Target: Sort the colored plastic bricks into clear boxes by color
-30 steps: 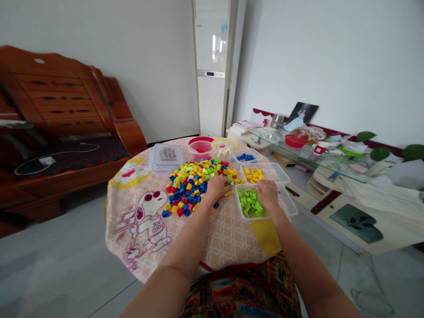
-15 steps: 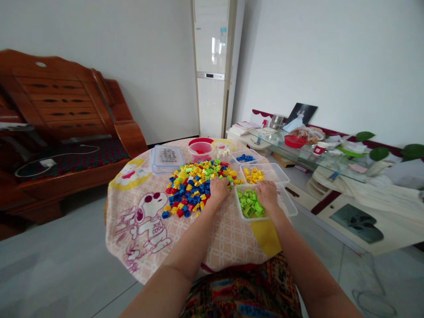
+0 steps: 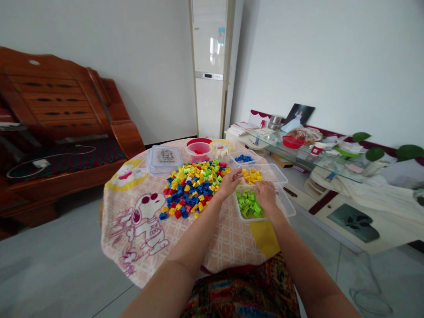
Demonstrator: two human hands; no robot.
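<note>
A heap of small toy building blocks (image 3: 188, 190) in yellow, blue, red and green lies on the cloth-covered table. My left hand (image 3: 229, 183) is over the heap's right edge, its fingertips pinched close to the yellow blocks (image 3: 252, 176); whatever they hold is too small to make out. A clear plastic box (image 3: 250, 219) contains green blocks (image 3: 247, 204). Over that box's right side is my right hand (image 3: 266, 194), fingers curled down, with their tips partly hidden. Behind it, yellow blocks and blue blocks (image 3: 244, 158) lie in separate clear containers.
A pink-rimmed tub (image 3: 199, 155) with red pieces stands at the table's back, beside white pieces (image 3: 221, 152). A clear lidded box (image 3: 164, 159) lies at the back left. Right of the table is a cluttered glass shelf (image 3: 304, 148); a wooden bench (image 3: 66, 119) stands left.
My left hand has moved right and slightly up, from the heap toward the container of yellow blocks. My right hand stays over the green blocks. The view has shifted slightly.
</note>
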